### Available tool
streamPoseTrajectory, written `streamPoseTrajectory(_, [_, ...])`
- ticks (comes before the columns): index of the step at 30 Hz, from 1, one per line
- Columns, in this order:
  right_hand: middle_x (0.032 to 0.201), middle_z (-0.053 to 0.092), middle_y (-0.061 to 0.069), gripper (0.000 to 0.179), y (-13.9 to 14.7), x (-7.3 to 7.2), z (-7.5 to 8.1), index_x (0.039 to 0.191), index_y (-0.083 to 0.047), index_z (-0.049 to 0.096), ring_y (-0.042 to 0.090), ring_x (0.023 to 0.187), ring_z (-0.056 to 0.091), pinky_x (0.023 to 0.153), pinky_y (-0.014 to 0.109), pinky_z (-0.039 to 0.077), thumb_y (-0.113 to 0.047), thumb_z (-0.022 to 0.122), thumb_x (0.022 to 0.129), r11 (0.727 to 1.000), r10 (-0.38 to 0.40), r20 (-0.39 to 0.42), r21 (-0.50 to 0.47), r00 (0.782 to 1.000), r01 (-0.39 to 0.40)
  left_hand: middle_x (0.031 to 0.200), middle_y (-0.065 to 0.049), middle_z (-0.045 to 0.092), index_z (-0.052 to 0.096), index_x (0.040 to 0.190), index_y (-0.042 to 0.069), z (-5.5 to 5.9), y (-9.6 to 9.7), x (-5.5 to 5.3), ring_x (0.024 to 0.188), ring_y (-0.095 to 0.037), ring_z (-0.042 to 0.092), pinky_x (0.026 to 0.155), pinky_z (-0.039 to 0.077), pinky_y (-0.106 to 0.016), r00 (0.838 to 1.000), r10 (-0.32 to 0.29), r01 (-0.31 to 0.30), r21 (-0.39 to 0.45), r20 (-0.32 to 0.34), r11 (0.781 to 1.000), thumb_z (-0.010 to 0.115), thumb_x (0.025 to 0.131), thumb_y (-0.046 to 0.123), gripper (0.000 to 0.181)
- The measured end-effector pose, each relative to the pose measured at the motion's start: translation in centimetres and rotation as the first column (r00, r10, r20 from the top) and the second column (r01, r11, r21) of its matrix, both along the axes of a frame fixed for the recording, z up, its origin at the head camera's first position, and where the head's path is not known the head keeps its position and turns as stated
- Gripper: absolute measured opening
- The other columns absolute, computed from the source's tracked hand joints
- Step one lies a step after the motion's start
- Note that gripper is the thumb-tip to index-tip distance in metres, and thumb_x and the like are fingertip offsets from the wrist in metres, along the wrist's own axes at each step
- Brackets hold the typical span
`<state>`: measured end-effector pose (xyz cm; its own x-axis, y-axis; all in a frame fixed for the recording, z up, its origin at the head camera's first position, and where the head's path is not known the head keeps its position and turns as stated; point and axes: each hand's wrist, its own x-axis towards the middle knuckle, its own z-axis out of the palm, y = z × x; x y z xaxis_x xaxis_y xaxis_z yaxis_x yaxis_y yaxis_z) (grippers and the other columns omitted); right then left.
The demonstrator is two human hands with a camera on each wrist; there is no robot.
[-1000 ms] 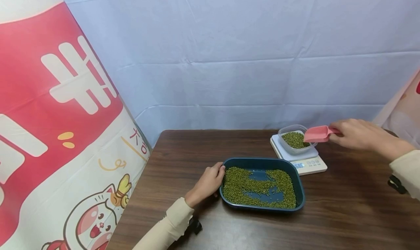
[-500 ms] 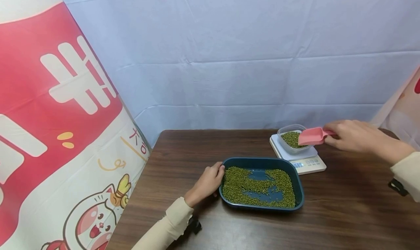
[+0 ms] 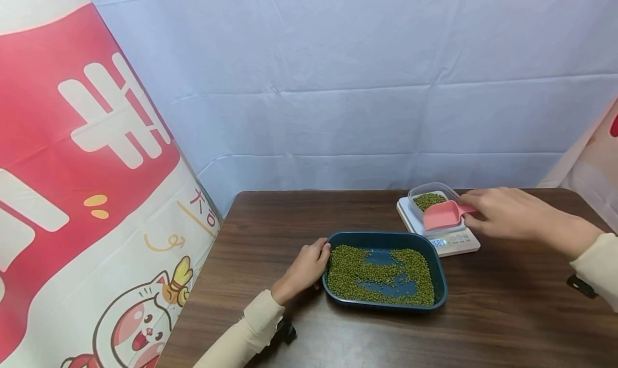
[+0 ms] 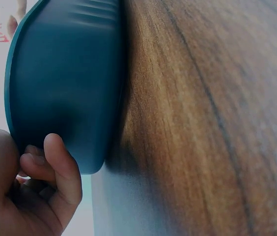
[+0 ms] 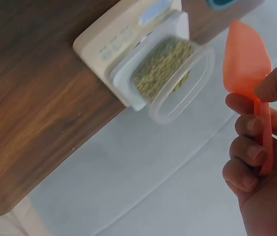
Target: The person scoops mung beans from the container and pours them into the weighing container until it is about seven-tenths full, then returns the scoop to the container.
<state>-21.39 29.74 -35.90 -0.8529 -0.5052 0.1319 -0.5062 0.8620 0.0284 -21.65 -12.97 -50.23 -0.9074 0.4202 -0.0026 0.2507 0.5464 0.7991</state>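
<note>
In the head view, my right hand [image 3: 504,212] grips the handle of a pink scoop [image 3: 441,215], its fingers curled round it in the right wrist view. The scoop overlaps the front of a clear plastic container [image 3: 413,203] holding green mung beans [image 3: 427,200]. Beneath the container is a white digital kitchen scale [image 3: 461,244] with a lit display. My left hand [image 3: 305,266] holds the left end of a dark blue tray [image 3: 441,282] at its rim. More mung beans [image 3: 345,271] lie spread in the tray, with patches of its bottom showing.
The brown wooden table [image 3: 270,218] ends at a pale blue cloth backdrop [image 3: 338,126]. A printed banner [image 3: 125,239] hangs along the left side. The tray stands close in front of the scale.
My right hand has moved the scoop left and toward the tray, from the container's right rim to its front. My left hand and the tray stay in place.
</note>
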Motion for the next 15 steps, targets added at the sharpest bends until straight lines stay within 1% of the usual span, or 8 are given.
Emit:
streamPoseTrajectory(5, [0.079,0.058,-0.011,0.020,-1.1,0.6,-0.3,0.105,-0.011,0.075,0.002,0.062,0.042,0.053,0.024,0.038,-0.021,0.081,0.088,0.998,0.058,-0.006,0.004,0.998,-0.058,0.066,-0.002,0.049,0.061,0.116,0.006,0.0,-0.1,0.0,0.036,-0.018,0.057,0.038,0.056,-0.035,1.000,-0.004,0.004,0.002,0.006,1.000,0.036,0.118,0.027,0.032])
streamPoseTrajectory(7, [0.079,0.058,-0.012,0.021,-1.5,0.8,-0.5,0.104,-0.010,0.075,0.000,0.061,0.040,0.053,0.022,0.037,-0.020,0.081,0.087,0.996,0.089,-0.020,0.000,0.996,-0.089,0.066,-0.002,0.049,0.061,0.117,0.006,0.1,-0.1,0.0,0.036,-0.018,0.057,0.038,0.056,-0.035,1.000,-0.004,0.004,0.006,0.011,1.000,0.036,0.118,0.027,0.032])
streamPoseTrajectory(11, [0.084,0.064,-0.010,0.021,-2.2,1.1,-1.1,0.104,-0.010,0.076,-0.002,0.063,0.041,0.053,0.021,0.039,-0.020,0.083,0.086,0.990,0.140,-0.044,-0.003,0.989,-0.140,0.066,-0.002,0.048,0.061,0.115,0.006,0.1,-0.1,0.0,0.036,-0.018,0.057,0.038,0.057,-0.036,1.000,-0.004,0.004,0.010,0.012,1.000,0.036,0.118,0.027,0.033])
streamPoseTrajectory(15, [0.087,0.068,-0.010,0.021,-3.1,1.3,-1.9,0.102,-0.014,0.076,-0.003,0.063,0.043,0.053,0.022,0.041,-0.022,0.085,0.085,0.986,0.166,-0.026,-0.008,0.986,-0.166,0.066,-0.001,0.047,0.060,0.112,0.006,0.1,-0.1,0.0,0.036,-0.019,0.057,0.038,0.057,-0.036,1.000,-0.005,0.005,0.016,0.015,1.000,0.036,0.119,0.027,0.033])
